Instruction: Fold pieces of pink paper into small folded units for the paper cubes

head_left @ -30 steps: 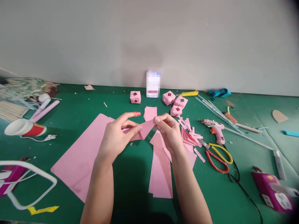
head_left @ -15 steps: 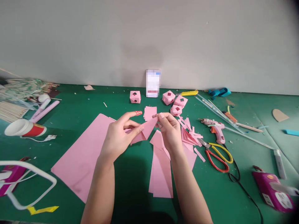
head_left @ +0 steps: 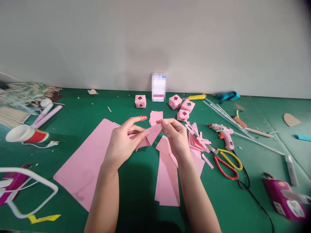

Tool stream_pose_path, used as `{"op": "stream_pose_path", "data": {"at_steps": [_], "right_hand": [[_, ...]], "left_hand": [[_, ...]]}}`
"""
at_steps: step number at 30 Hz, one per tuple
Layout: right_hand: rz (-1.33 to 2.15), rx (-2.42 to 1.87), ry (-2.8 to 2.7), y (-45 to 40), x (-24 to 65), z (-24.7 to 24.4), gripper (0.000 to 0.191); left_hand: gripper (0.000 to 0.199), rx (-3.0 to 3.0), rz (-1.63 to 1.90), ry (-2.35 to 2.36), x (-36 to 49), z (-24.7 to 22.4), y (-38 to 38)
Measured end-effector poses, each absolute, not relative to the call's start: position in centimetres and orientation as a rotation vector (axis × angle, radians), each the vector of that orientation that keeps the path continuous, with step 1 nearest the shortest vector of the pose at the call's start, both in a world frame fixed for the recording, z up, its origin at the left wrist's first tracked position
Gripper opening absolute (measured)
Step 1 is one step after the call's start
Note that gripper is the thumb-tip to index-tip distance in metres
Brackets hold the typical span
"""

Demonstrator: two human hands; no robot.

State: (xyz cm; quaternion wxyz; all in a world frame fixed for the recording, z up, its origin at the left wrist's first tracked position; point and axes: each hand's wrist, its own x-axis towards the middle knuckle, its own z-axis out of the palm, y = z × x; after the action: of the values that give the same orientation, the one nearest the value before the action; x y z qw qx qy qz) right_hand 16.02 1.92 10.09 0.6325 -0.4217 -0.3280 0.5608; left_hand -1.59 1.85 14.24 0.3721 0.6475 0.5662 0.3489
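Note:
Between both hands, a piece of folded pink paper (head_left: pixel 153 134) is held above the table. My left hand (head_left: pixel 125 139) grips its left part between thumb and fingers, the index finger stretched forward with a red and white wrap near its tip. My right hand (head_left: pixel 175 135) pinches the upper right corner. Beneath the right hand lie long pink paper strips (head_left: pixel 167 181). A small stack of pink paper pieces (head_left: pixel 156 117) sits just beyond the fingertips. To the left lies a large pink paper sheet (head_left: pixel 82 165), partly covered by my left arm.
Folded pink paper balls with diamond holes (head_left: pixel 140 101) stand near a propped phone (head_left: pixel 158 87). On the right are paper scraps (head_left: pixel 200 139), scissors (head_left: pixel 228 163), a glue gun (head_left: pixel 224 134) and a yellow-handled cutter (head_left: pixel 196 96). A paper cup (head_left: pixel 26 133) lies at left.
The fingers of my right hand have shifted slightly at the paper's corner, and the folded paper has tilted a little. Both hands keep their hold; everything else stays put.

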Motion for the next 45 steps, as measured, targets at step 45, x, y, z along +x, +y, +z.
{"op": "stream_pose_path", "data": {"at_steps": [45], "right_hand": [[1.220, -1.103, -0.961, 1.90, 15.93, 9.63, 0.024]], "left_hand": [[0.036, 1.658, 0.983, 1.455, -1.48, 14.44, 1.75]]}}
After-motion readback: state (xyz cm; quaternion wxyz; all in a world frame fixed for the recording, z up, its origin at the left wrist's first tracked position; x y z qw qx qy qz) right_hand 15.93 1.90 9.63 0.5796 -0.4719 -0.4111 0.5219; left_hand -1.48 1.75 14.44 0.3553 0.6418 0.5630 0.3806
